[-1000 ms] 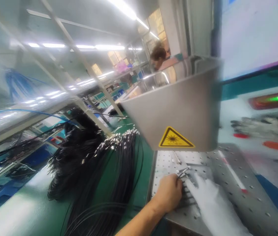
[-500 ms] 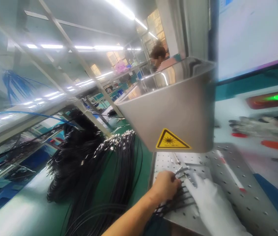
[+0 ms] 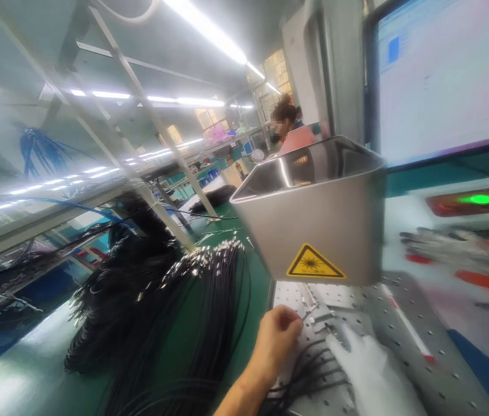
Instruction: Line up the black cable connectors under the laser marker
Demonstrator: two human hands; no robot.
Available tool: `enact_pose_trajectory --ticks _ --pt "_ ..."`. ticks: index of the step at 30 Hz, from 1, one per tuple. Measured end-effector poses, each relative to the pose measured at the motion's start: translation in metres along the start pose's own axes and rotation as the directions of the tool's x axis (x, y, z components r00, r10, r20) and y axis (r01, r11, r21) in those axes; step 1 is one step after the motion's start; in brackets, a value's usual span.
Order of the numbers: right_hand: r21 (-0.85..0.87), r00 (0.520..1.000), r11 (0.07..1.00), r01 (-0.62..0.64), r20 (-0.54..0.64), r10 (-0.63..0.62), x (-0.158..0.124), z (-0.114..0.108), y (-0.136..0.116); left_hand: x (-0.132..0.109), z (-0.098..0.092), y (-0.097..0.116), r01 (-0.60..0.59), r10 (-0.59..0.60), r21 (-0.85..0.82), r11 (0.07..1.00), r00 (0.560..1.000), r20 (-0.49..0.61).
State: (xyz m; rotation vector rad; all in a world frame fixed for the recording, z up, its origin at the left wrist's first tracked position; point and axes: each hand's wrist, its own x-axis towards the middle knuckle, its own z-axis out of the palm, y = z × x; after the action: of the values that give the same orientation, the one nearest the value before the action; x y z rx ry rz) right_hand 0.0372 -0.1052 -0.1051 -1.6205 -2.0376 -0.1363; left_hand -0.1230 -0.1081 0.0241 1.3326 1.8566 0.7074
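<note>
My bare left hand point(image 3: 279, 332) is closed in a pinch at the left side of a small metal fixture point(image 3: 320, 315). A thin piece shows at its fingertips, too small to make out. My right hand point(image 3: 368, 358), in a white glove, is curled around several black cables point(image 3: 309, 370); a metal cable end shows by its fingertips. Both hands are over a perforated metal plate point(image 3: 404, 300), below a steel hood point(image 3: 313, 225) with a yellow laser warning label point(image 3: 316, 263). The gloved palm hides part of the cables.
Bundles of black cables with metal ends point(image 3: 201, 260) lie on the green bench point(image 3: 255, 289) at left. To the right are a monitor point(image 3: 443, 86), a panel with a green light point(image 3: 480, 199), gloves point(image 3: 447, 242) and a white-and-red stick point(image 3: 413, 332). Further back is a person point(image 3: 298, 138).
My left hand has drawn back slightly left, away from the right hand, uncovering more of the fixture and cables. The right hand stays close to the fixture. The view has tilted up a little.
</note>
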Motion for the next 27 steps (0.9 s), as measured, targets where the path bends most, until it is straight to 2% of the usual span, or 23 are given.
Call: enact_pose_trajectory --ticks 4,9,12,18,23,25,27 --pt "-0.012 1.0 1.0 0.007 -0.008 -0.007 -0.001 0.001 0.0 -0.004 0.0 0.011 -0.029 0.029 -0.003 1.0 0.996 0.082" --pt "-0.035 0.999 0.998 0.048 0.021 -0.047 -0.001 0.001 0.005 -0.009 0.005 0.012 -0.247 0.244 0.163 0.955 0.969 0.039" --pt "-0.011 0.998 0.998 0.056 0.029 -0.055 -0.002 0.003 0.007 -0.01 0.011 0.008 -0.316 0.311 0.272 0.909 0.948 0.061" --pt "-0.023 0.996 0.996 -0.088 -0.035 0.087 0.001 0.007 -0.001 -0.01 0.021 0.005 -0.286 0.248 0.569 0.771 0.958 0.146" --pt "-0.048 0.984 0.984 -0.17 -0.067 0.167 0.006 0.0 -0.005 -0.007 0.023 0.004 -0.29 0.22 0.598 0.747 0.957 0.189" --pt "-0.044 0.986 0.986 -0.16 -0.062 0.157 0.007 -0.005 -0.005 -0.005 0.023 0.003 -0.3 0.229 0.594 0.747 0.954 0.193" --pt "-0.036 0.994 0.995 -0.094 -0.054 0.092 0.007 -0.011 -0.003 -0.003 0.023 0.002 -0.309 0.24 0.589 0.747 0.951 0.194"
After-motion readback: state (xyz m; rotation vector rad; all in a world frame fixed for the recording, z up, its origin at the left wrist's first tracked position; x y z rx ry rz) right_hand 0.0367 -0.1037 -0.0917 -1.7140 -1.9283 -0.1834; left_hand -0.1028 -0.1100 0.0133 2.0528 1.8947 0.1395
